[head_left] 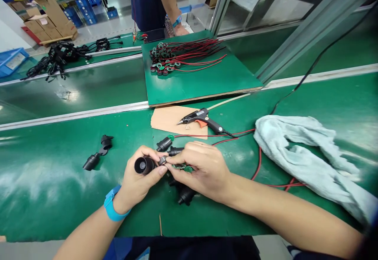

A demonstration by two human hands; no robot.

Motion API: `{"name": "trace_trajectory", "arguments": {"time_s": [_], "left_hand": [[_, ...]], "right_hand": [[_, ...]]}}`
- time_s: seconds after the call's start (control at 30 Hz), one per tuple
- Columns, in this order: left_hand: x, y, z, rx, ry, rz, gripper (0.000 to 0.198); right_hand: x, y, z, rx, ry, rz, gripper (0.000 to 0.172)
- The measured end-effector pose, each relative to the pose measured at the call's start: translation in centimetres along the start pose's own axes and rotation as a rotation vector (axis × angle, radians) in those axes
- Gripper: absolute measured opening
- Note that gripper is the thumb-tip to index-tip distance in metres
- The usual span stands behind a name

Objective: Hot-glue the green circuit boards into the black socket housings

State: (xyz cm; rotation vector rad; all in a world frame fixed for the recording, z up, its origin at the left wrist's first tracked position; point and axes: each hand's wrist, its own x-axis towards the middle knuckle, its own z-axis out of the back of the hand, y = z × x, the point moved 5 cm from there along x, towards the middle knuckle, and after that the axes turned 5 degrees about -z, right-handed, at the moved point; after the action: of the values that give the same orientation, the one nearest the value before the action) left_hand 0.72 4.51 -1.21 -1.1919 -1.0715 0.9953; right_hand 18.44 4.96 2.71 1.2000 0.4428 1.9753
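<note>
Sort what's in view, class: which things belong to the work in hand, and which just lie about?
Likely in the work:
black cylindrical housing, in the left hand
small round part, pinched by the right hand
hot-glue gun, perhaps

Likely lying about:
pale blue cloth
black cables
cardboard boxes

Black tube (147, 166) beside small round part (162, 160)

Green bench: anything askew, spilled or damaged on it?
Mildly odd: the pale cloth lies crumpled beyond the right forearm, apparently over some red wires, so it could snag them. No spill or damage stands out.
</note>
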Motion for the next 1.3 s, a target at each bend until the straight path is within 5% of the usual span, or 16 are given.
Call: {"name": "trace_trajectory", "arguments": {"time_s": [0.17,0.37,0.53,0.67,0.8,0.93,1.07,1.3], "left_hand": [[0.2,-0.2,0.2,0.151,-0.004,0.005,0.027],[0.2,-0.6,0.1,0.424,0.174,-0.068,0.038],[0.4,-0.9,-0.6,0.577,0.247,-0.19,0.036],[0.4,-0.8,-1.0,0.573,0.285,-0.233,0.037],[0.3,-0.1,-0.8,0.487,0.28,-0.113,0.03],[0.3,0.3,-0.6,0.352,0.297,-0.055,0.031],[0.3,0.3,-0.5,0.295,0.291,-0.059,0.03],[0.5,-0.3,0.5,0.362,0.197,-0.128,0.033]], "right_hand": [[0.6,-0.4,0.6,-0.058,0.033,0.01,0.009],[2.2,-1.8,3.2,0.114,0.033,-0.275,0.003],[2.1,-2.2,2.4,0.27,0.129,-0.397,0.006],[1.4,-1.9,0.6,0.365,0.201,-0.363,0.005],[1.5,-1.6,0.0,0.282,0.251,-0.258,0.009],[2.0,-2.4,1.0,0.247,0.338,-0.324,0.022],[2.4,-2.5,2.0,0.244,0.324,-0.302,0.015],[1.6,-2.4,0.2,0.343,0.442,-0.333,0.023]]}}
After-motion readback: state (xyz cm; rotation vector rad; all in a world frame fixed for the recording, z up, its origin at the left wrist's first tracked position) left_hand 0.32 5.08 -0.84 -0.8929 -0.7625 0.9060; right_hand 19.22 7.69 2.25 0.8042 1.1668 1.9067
